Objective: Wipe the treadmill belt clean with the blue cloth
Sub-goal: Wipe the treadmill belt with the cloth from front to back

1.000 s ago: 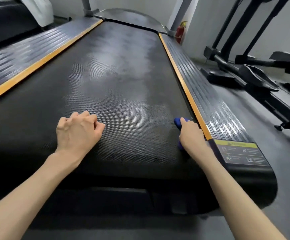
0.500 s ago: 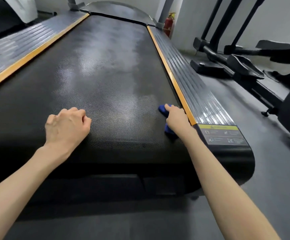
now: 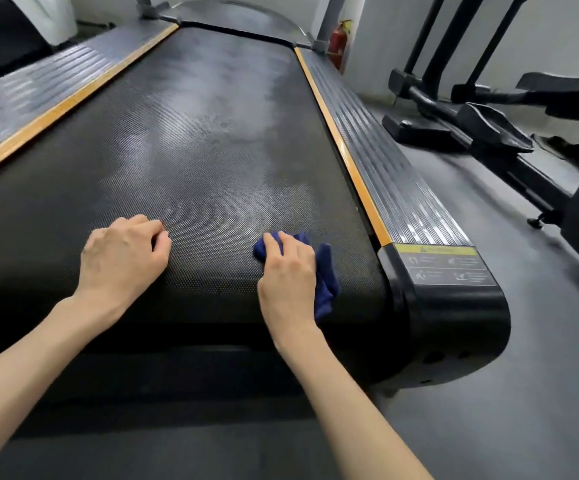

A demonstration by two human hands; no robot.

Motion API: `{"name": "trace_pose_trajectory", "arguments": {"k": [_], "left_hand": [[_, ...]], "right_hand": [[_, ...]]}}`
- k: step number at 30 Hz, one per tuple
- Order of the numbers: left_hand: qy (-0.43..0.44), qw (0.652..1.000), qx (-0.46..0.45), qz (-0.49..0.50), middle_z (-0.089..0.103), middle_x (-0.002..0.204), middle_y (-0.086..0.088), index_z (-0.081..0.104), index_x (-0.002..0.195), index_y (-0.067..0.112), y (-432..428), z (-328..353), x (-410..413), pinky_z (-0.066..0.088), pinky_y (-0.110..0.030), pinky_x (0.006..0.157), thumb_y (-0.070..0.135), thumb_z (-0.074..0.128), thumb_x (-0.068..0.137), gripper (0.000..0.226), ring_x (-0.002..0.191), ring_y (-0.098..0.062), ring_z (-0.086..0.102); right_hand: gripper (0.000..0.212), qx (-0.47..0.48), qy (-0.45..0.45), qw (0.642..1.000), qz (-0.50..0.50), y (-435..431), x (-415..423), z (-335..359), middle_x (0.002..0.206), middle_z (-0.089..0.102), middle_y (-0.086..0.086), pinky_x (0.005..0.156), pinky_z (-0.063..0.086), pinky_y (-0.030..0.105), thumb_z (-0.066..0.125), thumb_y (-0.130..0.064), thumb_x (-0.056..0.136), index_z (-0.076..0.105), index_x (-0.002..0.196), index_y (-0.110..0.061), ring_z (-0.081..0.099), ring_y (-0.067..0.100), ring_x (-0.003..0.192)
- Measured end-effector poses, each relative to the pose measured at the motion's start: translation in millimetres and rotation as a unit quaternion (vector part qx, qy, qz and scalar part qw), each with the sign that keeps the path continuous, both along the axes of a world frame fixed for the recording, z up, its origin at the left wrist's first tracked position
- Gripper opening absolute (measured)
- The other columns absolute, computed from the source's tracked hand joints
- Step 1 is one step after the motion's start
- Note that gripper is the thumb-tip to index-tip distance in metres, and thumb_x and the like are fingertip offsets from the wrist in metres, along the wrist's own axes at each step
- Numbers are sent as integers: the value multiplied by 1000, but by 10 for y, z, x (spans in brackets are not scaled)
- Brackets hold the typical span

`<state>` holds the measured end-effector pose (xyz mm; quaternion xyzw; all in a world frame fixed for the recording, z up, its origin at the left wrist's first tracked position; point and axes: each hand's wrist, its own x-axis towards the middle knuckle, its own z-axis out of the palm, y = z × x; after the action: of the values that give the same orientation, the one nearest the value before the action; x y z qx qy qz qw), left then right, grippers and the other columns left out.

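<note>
The black textured treadmill belt (image 3: 212,150) stretches away from me, with pale dusty patches along its middle. My right hand (image 3: 290,275) presses a bunched dark blue cloth (image 3: 326,282) flat on the near end of the belt, right of centre; the cloth shows around my fingertips and to the right of my hand. My left hand (image 3: 122,261) rests on the belt's near end to the left, fingers curled under, holding nothing.
Orange-edged ribbed side rails (image 3: 385,168) run along both sides of the belt, with a black end cap and warning label (image 3: 444,268) at the near right. An elliptical machine (image 3: 489,126) stands on the grey floor to the right. A red fire extinguisher (image 3: 338,43) is by the far wall.
My right hand has slid the blue cloth leftward, away from the right rail toward the belt's middle. My left hand has stayed in place.
</note>
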<state>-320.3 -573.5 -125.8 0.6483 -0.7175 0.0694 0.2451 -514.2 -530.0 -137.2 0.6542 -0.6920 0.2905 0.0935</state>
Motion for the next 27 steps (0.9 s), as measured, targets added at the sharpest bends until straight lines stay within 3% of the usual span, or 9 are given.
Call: {"name": "trace_pose_trajectory", "arguments": {"k": [4, 6, 8, 12, 16, 19, 22, 24, 27], "left_hand": [[-2, 1000, -6, -11, 64, 82, -12, 69, 85, 5, 3, -16, 33, 46, -48, 75, 20, 57, 89, 20, 84, -37, 60], [17, 1000, 4, -12, 64, 84, -11, 69, 87, 6, 8, -9, 36, 46, -47, 75, 21, 56, 90, 20, 86, -37, 59], [38, 999, 11, -25, 66, 88, -10, 70, 91, 8, 10, -14, 56, 47, -46, 77, 23, 55, 91, 21, 89, -36, 58], [49, 997, 6, -56, 68, 98, -10, 70, 97, 8, 26, -62, 125, 48, -46, 79, 19, 52, 92, 21, 90, -37, 59], [9, 996, -7, -83, 68, 106, -14, 67, 102, 4, 52, -140, 133, 49, -47, 84, 21, 40, 80, 39, 91, -36, 63], [6, 996, -6, -86, 65, 114, -15, 65, 106, 4, 44, -183, 131, 44, -48, 94, 19, 39, 79, 40, 99, -35, 62], [32, 995, -6, -91, 64, 118, -15, 63, 108, 4, 69, -210, 176, 37, -49, 103, 17, 40, 80, 39, 104, -34, 61], [44, 994, -1, -103, 63, 120, -14, 62, 110, 4, 98, -223, 237, 33, -48, 107, 16, 40, 81, 39, 108, -33, 60], [52, 992, -9, -114, 62, 122, -14, 61, 110, 4, 147, -231, 350, 31, -45, 109, 9, 44, 82, 34, 114, -31, 57]], "right_hand": [[45, 48, 23, 994, 91, 80, -493, -20, 122, 63, 6, 88, 50, 34, 48, -14, 76, 61, 120, -16, 63, 25, 105], [49, 61, 44, 993, 89, 157, -674, -66, 134, 54, 1, 105, 37, 37, 37, -26, 86, 49, 133, -22, 51, 20, 123], [47, 52, 8, 995, 85, 183, -665, -127, 138, 50, 3, 112, 26, 40, 36, -24, 90, 45, 136, -22, 44, 21, 129], [49, -18, -41, 999, 6, 167, -293, -229, 126, 59, 9, 105, 37, 37, 47, -4, 78, 57, 125, -12, 56, 28, 114], [44, -33, -38, 996, 73, 111, 314, -190, 119, 62, 8, 93, 44, 31, 43, -11, 79, 61, 119, -12, 60, 25, 105], [49, -34, -34, 993, 112, 99, 274, -158, 124, 61, 8, 98, 39, 28, 36, -18, 79, 60, 121, -15, 58, 23, 110], [51, -22, -56, 998, 32, 196, -331, -202, 130, 56, 8, 105, 36, 31, 33, -18, 81, 57, 126, -16, 52, 24, 119], [47, -24, -83, 995, -55, 231, -715, -200, 131, 55, 10, 105, 38, 34, 37, -7, 84, 57, 127, -13, 52, 27, 120], [46, -37, -112, 988, -96, 223, -618, -213, 126, 56, 13, 98, 43, 38, 41, 2, 83, 58, 125, -9, 54, 32, 114]]}}
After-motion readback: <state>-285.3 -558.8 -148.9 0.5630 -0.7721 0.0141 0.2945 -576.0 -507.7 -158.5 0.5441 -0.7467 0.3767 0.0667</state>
